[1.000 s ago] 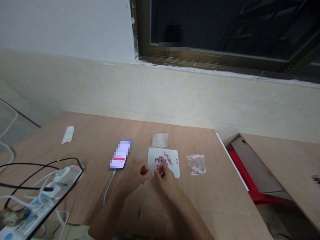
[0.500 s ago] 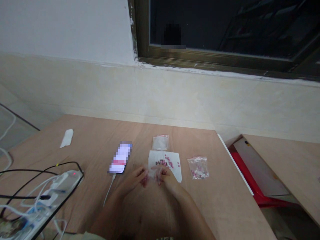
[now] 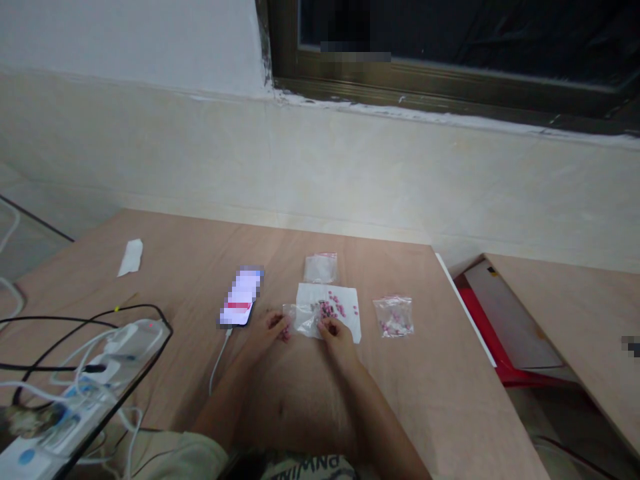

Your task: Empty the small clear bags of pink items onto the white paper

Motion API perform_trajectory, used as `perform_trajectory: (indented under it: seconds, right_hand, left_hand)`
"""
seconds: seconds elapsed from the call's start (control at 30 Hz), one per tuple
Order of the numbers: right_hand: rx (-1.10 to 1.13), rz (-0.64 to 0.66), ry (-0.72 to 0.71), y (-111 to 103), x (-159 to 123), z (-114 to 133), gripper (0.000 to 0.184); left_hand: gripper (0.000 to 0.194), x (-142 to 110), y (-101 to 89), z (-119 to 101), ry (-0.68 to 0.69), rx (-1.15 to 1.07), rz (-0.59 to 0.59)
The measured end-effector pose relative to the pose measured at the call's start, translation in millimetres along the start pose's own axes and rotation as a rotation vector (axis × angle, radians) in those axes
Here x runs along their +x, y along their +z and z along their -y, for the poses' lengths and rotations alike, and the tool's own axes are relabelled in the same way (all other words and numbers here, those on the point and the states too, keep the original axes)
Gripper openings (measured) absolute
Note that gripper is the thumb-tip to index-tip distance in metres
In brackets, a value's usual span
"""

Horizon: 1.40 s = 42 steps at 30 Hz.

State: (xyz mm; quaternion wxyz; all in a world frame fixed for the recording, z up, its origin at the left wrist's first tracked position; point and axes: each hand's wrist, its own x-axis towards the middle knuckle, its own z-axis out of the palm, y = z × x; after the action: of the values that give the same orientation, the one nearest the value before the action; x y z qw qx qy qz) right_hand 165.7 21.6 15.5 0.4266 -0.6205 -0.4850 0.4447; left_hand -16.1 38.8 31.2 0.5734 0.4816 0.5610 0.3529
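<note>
A clear plastic bag (image 3: 306, 321) spans the gap between my two hands, its right part over a white sheet of paper (image 3: 351, 331). My left hand (image 3: 267, 333) is closed at the bag's left end, where some pink pieces (image 3: 285, 335) show by the fingertips. With fingers pinched, my right hand (image 3: 339, 339) rests at the paper's lower middle, against the bag's right end; what lies in the pinch is too small to make out. Small pink and dark red pieces (image 3: 327, 309) lie scattered on the paper, just beyond the right fingertips.
Behind the paper lies a flat zip bag (image 3: 321, 269). A zip bag with pink pieces (image 3: 394, 317) is on the right. To the left are a lit phone (image 3: 241, 298) on a white cable, a paper scrap (image 3: 131, 257) and a power strip (image 3: 133, 343) with tangled cords.
My hands have moved apart, and the bag now stretches flatter between them. My right fingers sit by the pink pieces. The camera view has tipped down slightly.
</note>
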Motion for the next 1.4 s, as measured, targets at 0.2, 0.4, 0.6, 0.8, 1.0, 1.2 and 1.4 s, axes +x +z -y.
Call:
perform_trajectory:
  seconds: [0.2, 0.4, 0.6, 0.8, 1.0, 1.2, 1.4]
  right_hand:
    - [0.040, 0.007, 0.039, -3, 5, -1, 0.033]
    - [0.049, 0.031, 0.049, -4, 5, -1, 0.037]
    - [0.066, 0.040, 0.070, -5, 7, -2, 0.038]
    - [0.134, 0.081, 0.141, -6, 6, -1, 0.041]
    - [0.173, 0.110, 0.146, -8, 5, -1, 0.041]
    - [0.207, 0.095, 0.126, -9, 6, -2, 0.039]
    - [0.261, 0.103, 0.181, -10, 6, 1, 0.042]
  left_hand:
    - [0.037, 6, -3.9, 7, -0.066, -0.102, 0.005]
    - [0.039, 10, -4.1, -5, -0.076, -0.080, -0.025]
    - [0.037, 13, -0.4, -14, -0.065, -0.106, 0.016]
    - [0.033, 9, 5.3, -20, -0.049, -0.111, 0.010]
    - [0.031, 7, 13.1, -26, -0.107, 0.069, 0.052]
    - [0.027, 5, 19.7, -33, -0.106, 0.067, 0.037]
    - [0.030, 7, 21.6, -33, -0.043, 0.046, 0.082]
